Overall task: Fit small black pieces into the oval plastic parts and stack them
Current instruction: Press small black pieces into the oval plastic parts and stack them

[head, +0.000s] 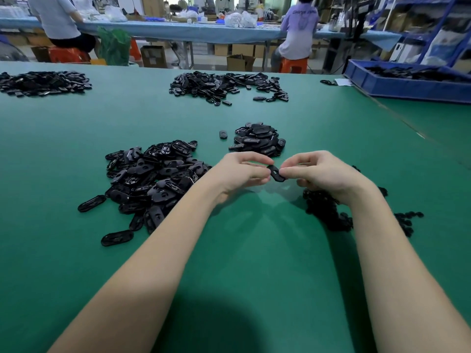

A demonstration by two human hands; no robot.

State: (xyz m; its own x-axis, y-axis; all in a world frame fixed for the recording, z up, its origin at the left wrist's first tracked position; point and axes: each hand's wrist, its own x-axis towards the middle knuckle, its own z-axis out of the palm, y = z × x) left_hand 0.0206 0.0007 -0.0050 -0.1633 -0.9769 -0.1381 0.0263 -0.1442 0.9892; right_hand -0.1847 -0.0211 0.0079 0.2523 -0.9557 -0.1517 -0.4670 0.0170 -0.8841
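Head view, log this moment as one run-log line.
step: fitting | hands: left hand and right hand pinch one oval part above green table | supply: loose oval pile left | done: small stack behind

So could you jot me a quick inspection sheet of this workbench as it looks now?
Surface: green table.
Job's things: one oval part pinched between both hands; heap of oval parts on the left; small stack behind the hands; small black pieces on the right.
Clutter: far piles, blue bin.
Hands: left hand, right hand, both gripping.
Cables: nothing seen.
Surroundings: two seated workers at another bench.
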